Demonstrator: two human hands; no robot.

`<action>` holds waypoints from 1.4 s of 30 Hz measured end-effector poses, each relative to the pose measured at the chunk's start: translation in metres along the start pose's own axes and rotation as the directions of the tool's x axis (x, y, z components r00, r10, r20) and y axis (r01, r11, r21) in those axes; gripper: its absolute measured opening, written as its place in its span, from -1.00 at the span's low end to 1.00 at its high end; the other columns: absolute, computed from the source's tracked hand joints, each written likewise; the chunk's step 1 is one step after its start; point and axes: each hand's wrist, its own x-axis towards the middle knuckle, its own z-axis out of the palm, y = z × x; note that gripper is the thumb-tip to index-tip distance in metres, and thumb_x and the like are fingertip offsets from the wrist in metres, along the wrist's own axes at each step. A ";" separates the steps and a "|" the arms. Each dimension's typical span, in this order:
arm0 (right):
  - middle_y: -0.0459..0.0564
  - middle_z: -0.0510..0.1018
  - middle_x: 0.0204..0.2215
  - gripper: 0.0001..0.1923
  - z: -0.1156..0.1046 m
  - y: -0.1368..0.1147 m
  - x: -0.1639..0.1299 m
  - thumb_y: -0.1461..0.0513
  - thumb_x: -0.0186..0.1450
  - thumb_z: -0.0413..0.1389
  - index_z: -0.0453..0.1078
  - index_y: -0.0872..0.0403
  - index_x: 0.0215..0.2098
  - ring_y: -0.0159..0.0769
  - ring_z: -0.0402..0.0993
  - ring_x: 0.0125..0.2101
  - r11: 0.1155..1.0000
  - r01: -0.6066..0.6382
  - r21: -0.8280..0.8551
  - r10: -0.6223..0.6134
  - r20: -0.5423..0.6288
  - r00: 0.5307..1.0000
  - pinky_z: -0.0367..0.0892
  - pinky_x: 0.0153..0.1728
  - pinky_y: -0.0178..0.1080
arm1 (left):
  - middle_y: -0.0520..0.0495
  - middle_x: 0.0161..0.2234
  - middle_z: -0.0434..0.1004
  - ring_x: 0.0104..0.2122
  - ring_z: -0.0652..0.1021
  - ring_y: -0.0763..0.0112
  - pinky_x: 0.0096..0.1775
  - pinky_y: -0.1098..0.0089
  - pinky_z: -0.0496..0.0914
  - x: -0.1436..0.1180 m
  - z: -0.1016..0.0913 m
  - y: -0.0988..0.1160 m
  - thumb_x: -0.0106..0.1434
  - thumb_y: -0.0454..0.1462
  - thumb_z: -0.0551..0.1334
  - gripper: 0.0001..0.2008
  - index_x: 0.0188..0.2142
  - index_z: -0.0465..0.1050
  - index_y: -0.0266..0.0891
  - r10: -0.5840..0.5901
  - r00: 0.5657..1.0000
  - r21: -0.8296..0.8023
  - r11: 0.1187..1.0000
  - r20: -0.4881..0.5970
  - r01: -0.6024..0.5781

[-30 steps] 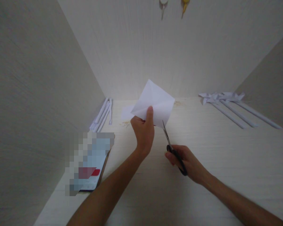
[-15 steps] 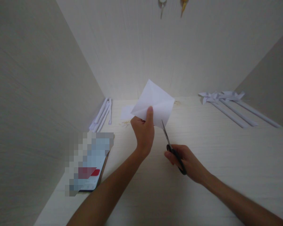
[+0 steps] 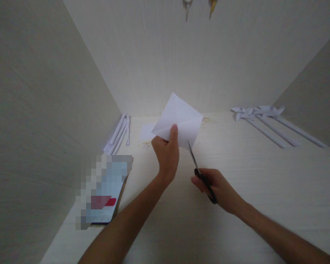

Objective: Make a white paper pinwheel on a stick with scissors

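White sheet: a creased square of paper (image 3: 178, 119) held up above the middle of the counter (image 3: 236, 205), one corner pointing up.
Left hand: the left hand (image 3: 166, 154) pinches the sheet's lower edge, thumb on the near face.
Right hand: the right hand (image 3: 218, 190) is clenched around the dark handles of the scissors (image 3: 199, 172).
Scissors: blades slightly parted, tips touching the sheet's lower right edge.
Far left corner: folded paper strips (image 3: 119, 134) lie along the wall.
Far right corner: paper pinwheels (image 3: 264, 119) on long sticks lie flat.
Near left edge: a blurred phone (image 3: 103, 190) rests flat.
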 end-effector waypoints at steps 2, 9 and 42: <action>-0.21 0.05 -0.71 -0.60 0.000 0.000 0.000 -0.01 0.11 0.00 0.03 0.07 -0.68 -0.49 -0.02 -0.65 1.000 -0.002 0.000 0.002 -0.001 1.000 -0.07 -0.65 -0.36 | 0.02 -0.62 0.39 -0.61 0.38 0.54 -0.60 0.55 0.24 0.000 0.000 0.000 0.02 -0.14 0.21 -0.73 -0.60 0.37 -0.33 0.005 1.000 -0.002 1.000 0.000 -0.005; -0.21 0.04 -0.72 -0.59 -0.001 -0.001 0.000 0.00 0.10 0.01 0.02 0.08 -0.69 -0.50 -0.03 -0.66 0.999 0.000 -0.033 -0.001 -0.033 0.999 -0.08 -0.66 -0.36 | 0.04 -0.62 0.38 -0.61 0.39 0.55 -0.59 0.54 0.25 -0.001 0.000 0.000 0.01 -0.15 0.22 -0.75 -0.61 0.37 -0.32 0.024 1.000 -0.010 1.000 -0.004 -0.024; -0.21 0.00 -0.75 -0.54 -0.002 0.002 0.000 -0.04 0.10 0.00 0.01 0.08 -0.73 -0.51 -0.08 -0.67 0.990 0.022 -0.137 -0.034 -0.088 0.996 -0.11 -0.69 -0.37 | 0.01 -0.62 0.39 -0.61 0.38 0.54 -0.61 0.55 0.25 -0.003 0.002 0.002 -0.01 -0.12 0.23 -0.73 -0.60 0.38 -0.32 0.005 1.000 -0.037 0.999 -0.029 -0.006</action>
